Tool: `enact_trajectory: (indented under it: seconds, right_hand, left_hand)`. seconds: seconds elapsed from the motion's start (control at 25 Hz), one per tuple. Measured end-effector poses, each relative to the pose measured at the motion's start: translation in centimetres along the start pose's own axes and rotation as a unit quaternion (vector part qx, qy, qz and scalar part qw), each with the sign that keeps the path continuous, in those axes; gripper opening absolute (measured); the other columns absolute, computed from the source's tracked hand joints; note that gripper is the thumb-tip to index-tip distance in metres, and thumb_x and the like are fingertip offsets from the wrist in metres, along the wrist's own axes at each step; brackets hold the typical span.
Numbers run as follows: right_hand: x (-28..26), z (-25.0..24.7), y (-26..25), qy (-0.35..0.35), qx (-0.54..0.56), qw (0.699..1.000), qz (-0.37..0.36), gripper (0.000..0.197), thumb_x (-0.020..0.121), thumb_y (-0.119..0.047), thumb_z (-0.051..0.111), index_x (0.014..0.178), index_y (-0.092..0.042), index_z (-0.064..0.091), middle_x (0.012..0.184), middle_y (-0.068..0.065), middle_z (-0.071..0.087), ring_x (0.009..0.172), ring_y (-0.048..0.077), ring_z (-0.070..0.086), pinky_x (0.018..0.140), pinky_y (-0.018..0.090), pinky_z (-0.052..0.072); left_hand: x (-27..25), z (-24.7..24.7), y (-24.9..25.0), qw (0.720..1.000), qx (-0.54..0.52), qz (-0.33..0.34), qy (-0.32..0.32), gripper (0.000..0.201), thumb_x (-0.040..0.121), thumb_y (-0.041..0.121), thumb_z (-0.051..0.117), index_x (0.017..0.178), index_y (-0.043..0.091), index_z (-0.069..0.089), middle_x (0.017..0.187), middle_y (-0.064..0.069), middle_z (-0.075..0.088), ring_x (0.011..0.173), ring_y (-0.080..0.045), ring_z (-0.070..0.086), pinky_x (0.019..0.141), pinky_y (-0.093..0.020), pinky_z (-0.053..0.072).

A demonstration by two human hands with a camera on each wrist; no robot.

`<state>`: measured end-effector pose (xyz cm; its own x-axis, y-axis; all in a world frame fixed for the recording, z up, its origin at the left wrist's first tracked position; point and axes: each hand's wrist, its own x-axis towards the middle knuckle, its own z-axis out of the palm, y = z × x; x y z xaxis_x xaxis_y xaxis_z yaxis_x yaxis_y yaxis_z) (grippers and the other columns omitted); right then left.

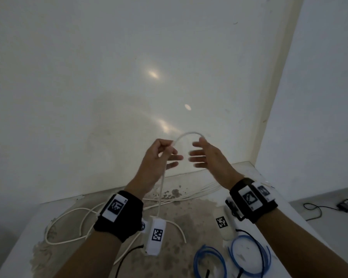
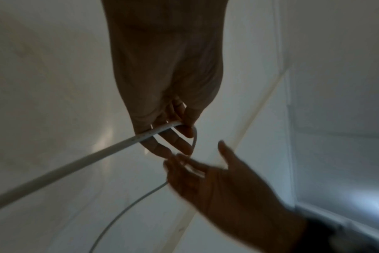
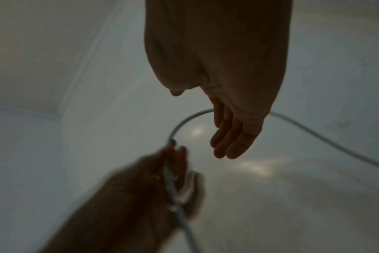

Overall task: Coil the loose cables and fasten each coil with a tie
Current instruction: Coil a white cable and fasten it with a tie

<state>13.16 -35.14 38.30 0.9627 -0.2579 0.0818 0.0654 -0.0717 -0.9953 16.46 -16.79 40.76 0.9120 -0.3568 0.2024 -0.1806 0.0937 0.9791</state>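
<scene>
I hold a white cable (image 1: 187, 133) up in front of the wall. My left hand (image 1: 170, 146) pinches it between thumb and forefinger, the other fingers stretched out. From the pinch it arcs up and over to my right hand (image 1: 197, 153), whose fingers are straight; the cable (image 3: 184, 122) passes behind those fingers (image 3: 229, 142) and runs on to the right. Below my left hand (image 2: 180, 126) the cable (image 2: 76, 164) hangs down to the table, where more of it lies in loose loops (image 1: 68, 217). How the cable touches my right hand (image 2: 206, 171) is hidden.
Two blue cable coils (image 1: 249, 255) (image 1: 209, 261) with black ties lie at the table's near right. Two white tagged blocks (image 1: 156, 235) (image 1: 223, 223) stand on the stained tabletop (image 1: 189, 217). The wall is close behind. A black device with a lead (image 1: 346, 205) lies on the floor, right.
</scene>
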Motion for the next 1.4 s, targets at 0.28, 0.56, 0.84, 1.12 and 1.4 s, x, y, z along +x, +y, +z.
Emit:
enact_trajectory:
  seconds: [0.28,0.56,0.84,1.12,1.4]
  right_hand:
    - [1.1,-1.5,-5.4,-0.085,0.182,0.978,0.064,0.035,0.101,-0.015,0.034,0.118,-0.001,0.062,0.056,-0.004,0.028,0.045,0.01,0.026,0.049,0.025,0.034]
    - [1.1,-4.6,-6.8,-0.052,0.023,0.997,-0.045,0.037,0.097,-0.015,0.037,0.089,-0.007,0.072,0.057,-0.004,0.02,0.05,0.013,0.016,0.046,0.025,0.02]
    - [5.9,-9.7,-2.7,0.085,-0.223,0.963,-0.127,0.002,0.093,-0.018,0.064,0.092,-0.019,0.065,0.072,-0.002,0.06,0.058,0.01,0.055,0.057,0.022,0.045]
    - [5.7,-2.8,4.1,-0.033,-0.412,0.901,-0.133,0.025,0.101,-0.024,0.05,0.116,-0.023,0.07,0.097,0.009,0.066,0.081,0.023,0.062,0.077,0.034,0.052]
    - [1.4,3.9,-3.6,-0.257,-0.453,0.801,-0.295,0.021,0.089,-0.023,0.06,0.101,-0.026,0.076,0.07,-0.019,0.053,0.063,0.005,0.052,0.063,0.028,0.049]
  left_hand:
    - [0.8,-1.1,-3.4,0.941,0.263,0.196,0.082,0.035,0.091,0.015,0.061,0.125,0.022,0.052,0.127,0.003,0.058,0.117,-0.015,0.056,0.101,-0.049,0.046]
    - [6.6,-3.4,0.1,0.847,0.48,0.227,-0.027,0.032,0.102,0.04,0.035,0.114,0.021,0.058,0.107,-0.005,0.062,0.099,-0.024,0.064,0.088,-0.036,0.044]
    - [4.7,-8.6,0.2,0.997,0.026,0.031,0.064,0.031,0.105,0.02,0.035,0.078,0.018,0.05,0.057,0.008,0.031,0.042,-0.005,0.022,0.038,-0.017,0.019]
    - [5.4,-6.3,2.5,0.959,-0.269,0.026,0.09,0.025,0.105,0.023,0.034,0.094,0.017,0.056,0.061,0.007,0.049,0.051,-0.008,0.044,0.049,-0.019,0.039]
    - [5.2,-4.8,1.3,0.998,0.02,0.062,0.005,0.029,0.107,0.023,0.032,0.12,0.01,0.054,0.085,-0.008,0.07,0.089,-0.028,0.072,0.079,-0.033,0.059]
